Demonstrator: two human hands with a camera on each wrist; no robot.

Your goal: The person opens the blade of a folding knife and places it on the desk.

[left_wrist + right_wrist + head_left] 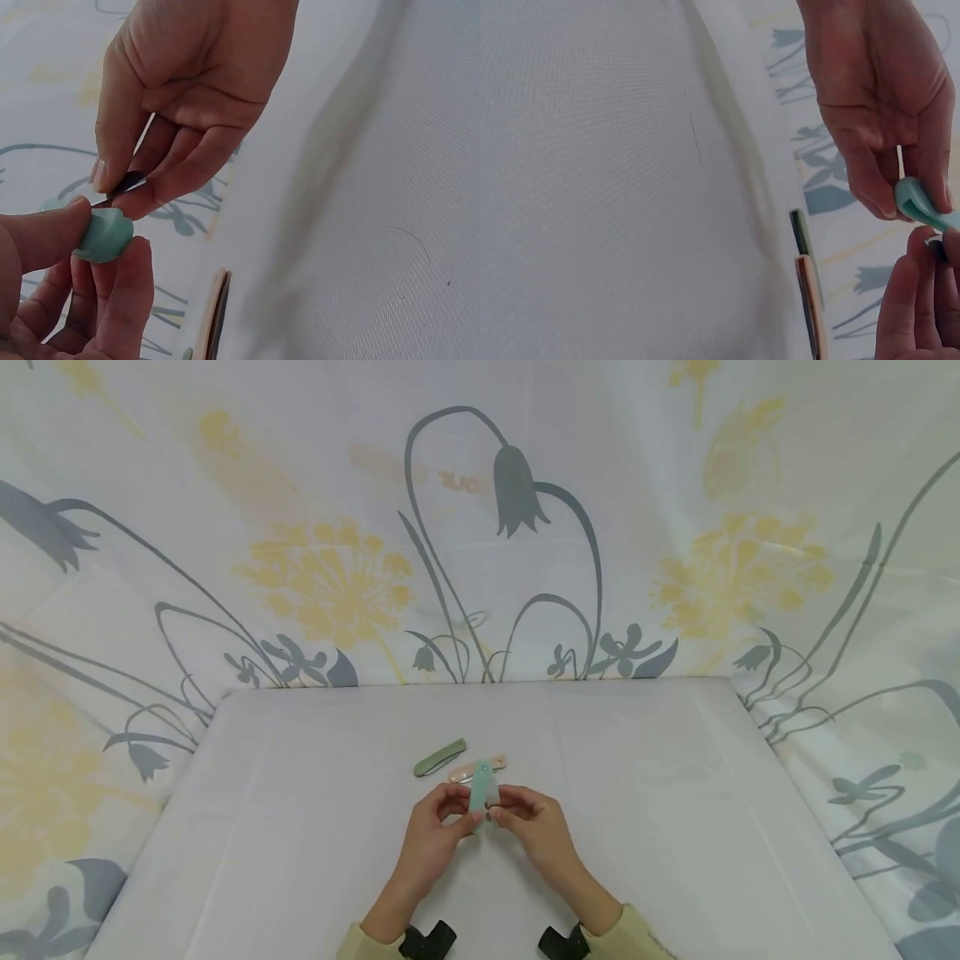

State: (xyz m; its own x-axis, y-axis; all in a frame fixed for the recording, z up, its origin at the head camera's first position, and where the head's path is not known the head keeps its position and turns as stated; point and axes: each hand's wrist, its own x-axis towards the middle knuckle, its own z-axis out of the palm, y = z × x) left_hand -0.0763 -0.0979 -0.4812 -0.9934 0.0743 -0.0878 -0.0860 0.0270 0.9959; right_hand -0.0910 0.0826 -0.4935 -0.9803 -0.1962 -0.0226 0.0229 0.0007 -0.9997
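A mint-green folding knife (478, 783) is raised between both hands, its handle tilted with the riveted end away from me. My left hand (435, 828) grips the handle between thumb and fingers. My right hand (542, 827) pinches the metal blade (126, 183), which stands partly out of the handle. Fingers cover much of the blade. Just beyond the hands a peach folding knife (495, 763) lies on the table, partly hidden behind the mint one. Left of it lies a green folding knife (441, 757), folded up.
The white-covered table (315, 752) spreads out on both sides of the hands. A flower-printed curtain (480, 568) hangs at the back and along both sides. Black wrist straps (429, 940) sit at the sleeve cuffs.
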